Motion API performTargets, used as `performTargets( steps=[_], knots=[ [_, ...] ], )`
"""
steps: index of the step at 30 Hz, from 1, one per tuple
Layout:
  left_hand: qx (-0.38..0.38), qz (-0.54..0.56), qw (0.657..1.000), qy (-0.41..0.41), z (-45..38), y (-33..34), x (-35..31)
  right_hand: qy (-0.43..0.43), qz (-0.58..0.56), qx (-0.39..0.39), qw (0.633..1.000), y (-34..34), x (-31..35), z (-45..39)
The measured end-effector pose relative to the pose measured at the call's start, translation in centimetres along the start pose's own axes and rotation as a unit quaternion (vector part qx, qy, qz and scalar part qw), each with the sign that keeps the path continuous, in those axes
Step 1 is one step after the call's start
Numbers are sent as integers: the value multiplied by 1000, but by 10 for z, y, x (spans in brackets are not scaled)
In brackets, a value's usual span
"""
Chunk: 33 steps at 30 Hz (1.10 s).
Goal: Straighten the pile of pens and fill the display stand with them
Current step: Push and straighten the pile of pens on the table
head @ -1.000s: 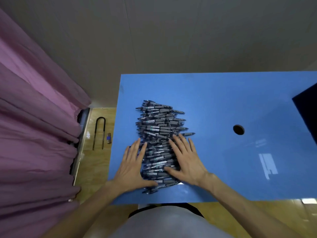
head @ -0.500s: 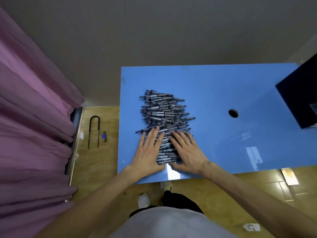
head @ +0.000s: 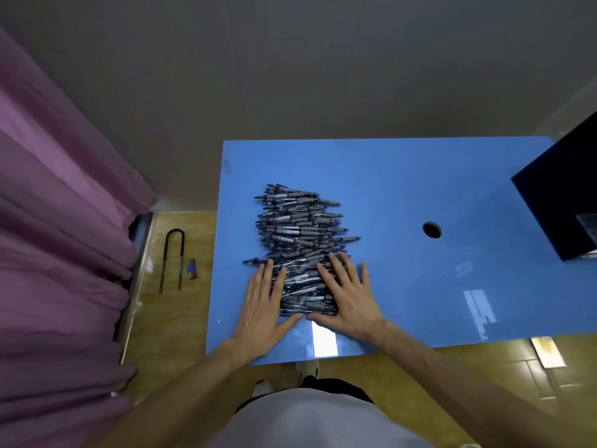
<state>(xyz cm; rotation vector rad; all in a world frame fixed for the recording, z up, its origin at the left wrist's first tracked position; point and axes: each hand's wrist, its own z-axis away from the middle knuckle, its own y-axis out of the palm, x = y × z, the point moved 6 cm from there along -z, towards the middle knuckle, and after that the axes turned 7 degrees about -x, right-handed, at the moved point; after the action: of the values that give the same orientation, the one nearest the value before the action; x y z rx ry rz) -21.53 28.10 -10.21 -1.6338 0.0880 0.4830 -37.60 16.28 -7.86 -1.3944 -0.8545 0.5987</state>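
Tabletop [head: 403, 176]: blue, carrying the pens [head: 300, 234] in one long heap at its left-centre.
Left hand [head: 263, 305]: flat, fingers spread, squaring the heap's left flank.
Right hand [head: 349, 295]: flat, fingers spread, bracing the opposite flank.
Dark box [head: 562, 195]: right edge, possibly the stand.

Blue table [head: 403, 176] with pile of pens [head: 300, 227], dark box [head: 562, 202] at right edge.
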Motion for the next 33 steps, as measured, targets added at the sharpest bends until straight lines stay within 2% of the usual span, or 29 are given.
performTargets(
  steps=[3, 9, 13, 19, 24, 26, 29, 33],
  knots=[
    [-11, 4, 1000, -7, -7, 0, 2, -14, -4, 29, 999, 4, -5, -11],
    [-44, 11, 997, -70, -41, -8, 6, -59, 20, -5, 998, -8, -14, -50],
    [-56, 8, 994, -90, -56, -13, 10, -83, 32, 0, 996, -13, -20, -70],
    [-97, 46, 987, -117, -67, -20, 11, -68, 43, -3, 997, -19, -14, -83],
    [-84, 88, 978, -171, -63, -15, 22, 31, -29, -51, 998, -14, -25, -63],
    [-80, 94, 973, -196, -63, -14, 26, 122, -50, -58, 990, -10, -38, -53],
    [-80, 114, 962, -236, -64, -17, 30, 258, -124, -66, 956, -6, -58, -34],
    [-85, 126, 957, -248, -67, -19, 29, 300, -187, -82, 932, -2, -53, -27]
  ],
)
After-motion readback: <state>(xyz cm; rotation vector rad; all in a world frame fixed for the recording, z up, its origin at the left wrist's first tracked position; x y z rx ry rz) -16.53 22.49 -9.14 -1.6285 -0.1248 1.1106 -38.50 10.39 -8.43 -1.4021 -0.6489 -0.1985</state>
